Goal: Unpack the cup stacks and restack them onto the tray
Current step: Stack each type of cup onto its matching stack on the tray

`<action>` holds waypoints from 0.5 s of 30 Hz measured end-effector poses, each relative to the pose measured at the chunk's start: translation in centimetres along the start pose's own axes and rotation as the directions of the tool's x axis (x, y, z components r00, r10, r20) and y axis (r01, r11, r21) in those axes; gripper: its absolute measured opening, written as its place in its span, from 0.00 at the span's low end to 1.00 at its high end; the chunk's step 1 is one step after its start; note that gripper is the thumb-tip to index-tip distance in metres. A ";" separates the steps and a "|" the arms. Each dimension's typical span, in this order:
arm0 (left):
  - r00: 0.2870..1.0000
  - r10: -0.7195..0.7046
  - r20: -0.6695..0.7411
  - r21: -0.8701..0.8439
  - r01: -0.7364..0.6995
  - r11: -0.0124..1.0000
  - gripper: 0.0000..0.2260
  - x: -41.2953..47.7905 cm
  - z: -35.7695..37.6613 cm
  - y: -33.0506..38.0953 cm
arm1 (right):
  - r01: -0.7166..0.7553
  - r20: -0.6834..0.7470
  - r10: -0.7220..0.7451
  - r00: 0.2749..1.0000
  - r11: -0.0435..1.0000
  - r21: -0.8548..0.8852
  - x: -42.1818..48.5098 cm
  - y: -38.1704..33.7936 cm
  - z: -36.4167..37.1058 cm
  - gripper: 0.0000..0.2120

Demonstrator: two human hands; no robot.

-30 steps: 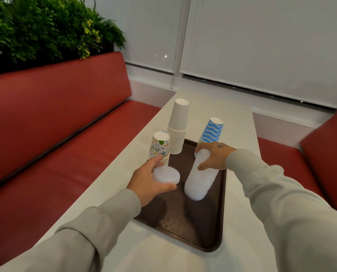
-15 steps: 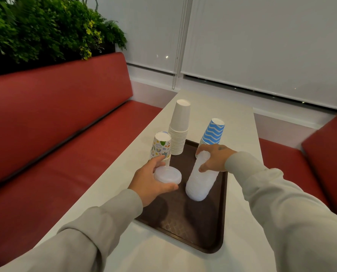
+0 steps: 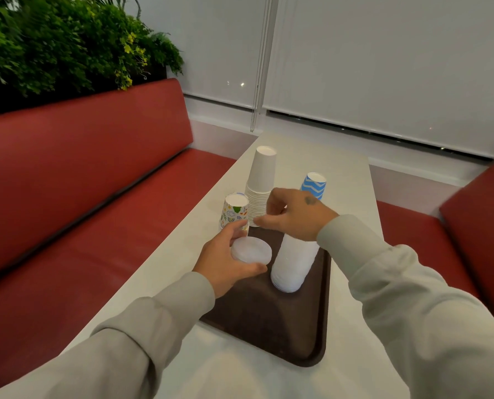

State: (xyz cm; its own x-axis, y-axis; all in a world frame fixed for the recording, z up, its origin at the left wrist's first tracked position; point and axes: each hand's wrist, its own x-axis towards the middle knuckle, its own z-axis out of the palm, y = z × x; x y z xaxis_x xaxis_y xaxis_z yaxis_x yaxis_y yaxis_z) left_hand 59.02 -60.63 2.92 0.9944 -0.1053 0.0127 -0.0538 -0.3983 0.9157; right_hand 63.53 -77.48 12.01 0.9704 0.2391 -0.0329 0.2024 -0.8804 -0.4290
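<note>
A single head-worn wide-angle view looks forward and down along the table (image 3: 340, 174), close above the tray (image 3: 268, 326).

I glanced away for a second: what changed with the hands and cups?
The right hand let go of the tall clear stack and moved left, towards the white stack. The left hand still holds the short clear stack; nothing else moved.

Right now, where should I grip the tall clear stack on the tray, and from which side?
Probably its upper half, from the right. The clear stack stands rim-down and is slimmer toward the top; the left hand and its short stack crowd the left side.
</note>
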 end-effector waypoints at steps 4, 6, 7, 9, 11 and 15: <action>1.000 0.030 -0.002 -0.022 -0.030 0.999 0.42 -0.3 -0.2 0.5 | -0.055 0.211 0.093 0.973 0.982 -0.181 -0.6 -1.3 1.2 0.26; 0.999 0.040 0.000 -0.022 -0.040 0.999 0.42 -0.5 -0.4 0.7 | -0.047 0.252 0.091 0.964 0.983 -0.175 -1.0 -1.8 1.7 0.27; 0.999 0.049 0.002 -0.018 -0.049 0.999 0.42 -0.6 -0.5 0.7 | -0.042 0.261 0.085 0.962 0.985 -0.167 -1.2 -2.0 1.8 0.26; 0.998 0.068 0.001 -0.007 -0.068 0.998 0.41 -0.7 -0.6 0.8 | -0.025 0.264 0.066 0.962 0.988 -0.153 -1.5 -2.5 2.1 0.24; 0.997 0.083 0.001 -0.001 -0.083 0.997 0.41 -0.9 -0.6 1.0 | -0.025 0.261 0.056 0.964 0.992 -0.121 -1.8 -2.8 2.2 0.22; 0.996 0.092 0.001 -0.018 -0.092 0.996 0.40 -0.9 -0.5 1.3 | -0.018 0.235 0.045 0.971 0.993 -0.118 -1.9 -2.9 1.8 0.21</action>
State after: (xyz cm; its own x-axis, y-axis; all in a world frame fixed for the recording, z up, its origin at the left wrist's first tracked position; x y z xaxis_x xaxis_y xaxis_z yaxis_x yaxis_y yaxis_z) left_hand 58.11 -60.63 4.32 0.9851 -0.1424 0.0967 -0.1436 -0.3705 0.9177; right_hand 60.86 -74.67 11.63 0.9204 0.2888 -0.2635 0.1994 -0.9265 -0.3191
